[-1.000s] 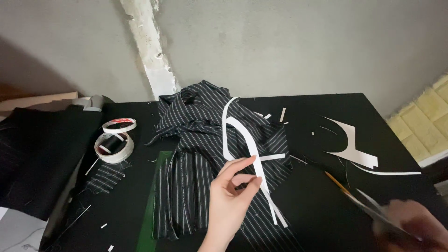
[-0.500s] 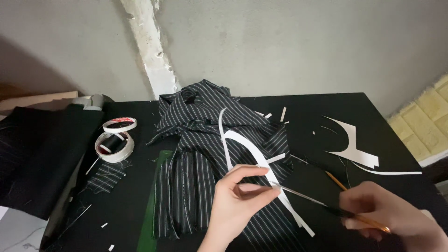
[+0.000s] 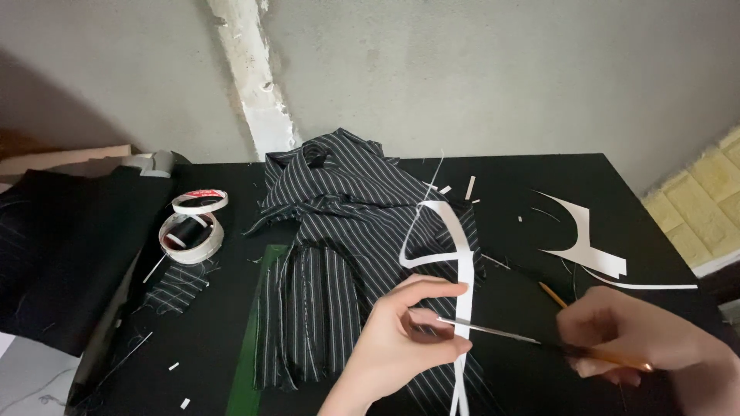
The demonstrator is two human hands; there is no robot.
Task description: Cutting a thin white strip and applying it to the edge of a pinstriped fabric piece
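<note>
Black desk (image 3: 539,177) under a grey wall: left hand (image 3: 401,339) fingers pinch shut on a white paper strip (image 3: 461,254) above striped fabric (image 3: 347,208), right hand (image 3: 640,339) closed around scissors (image 3: 493,333) whose blades meet it, tape rolls (image 3: 193,227) far left.

Two tape rolls (image 3: 193,229), one scissors (image 3: 493,333)

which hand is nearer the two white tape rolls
Left. The left hand is right of the white tape rolls, holding the white paper strip; the right hand is farther right.
</note>
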